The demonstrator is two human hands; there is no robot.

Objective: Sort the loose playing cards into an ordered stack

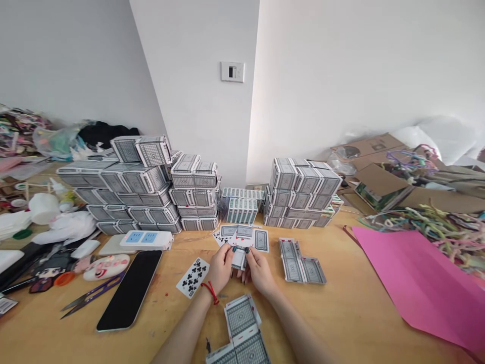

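Counter (pixel 341 313): pale wood, crowded at the back and along both sides, bare only near the person.
Pink sheet (pixel 420 278): lies flat on the counter's right side, one corner pointing toward the middle.
Left stack (pixel 140 197): grey-patterned card boxes piled several layers high against the wall, the top two tilted.
Right stack (pixel 303 194): the same boxes in a lower, neater pile, well apart from the left stack.
Phone (pixel 131 290): dark screen up, left of the hands, just below a white power strip (pixel 146 238).
Open cartons (pixel 242 328): unfolded card boxes at the near edge, between the two forearms.
Flat carton (pixel 299 263): an opened box lying just right of the right hand.
Left hand (pixel 222 268): grip closed on the left edge of the pack of cards (pixel 238 259), a red cord (pixel 210 292) on the wrist.
Right hand (pixel 259 270): grip closed on the pack's right edge, fingertips close to those of the left hand.
Spread cards (pixel 246 235): fanned mostly face down on the counter, just beyond the fingertips.
Clubs card (pixel 193 277): face up, alone, just left of the left hand.
Pack of cards: held between both hands at the counter's centre, low over the wood; whether it touches the wood cannot be told.
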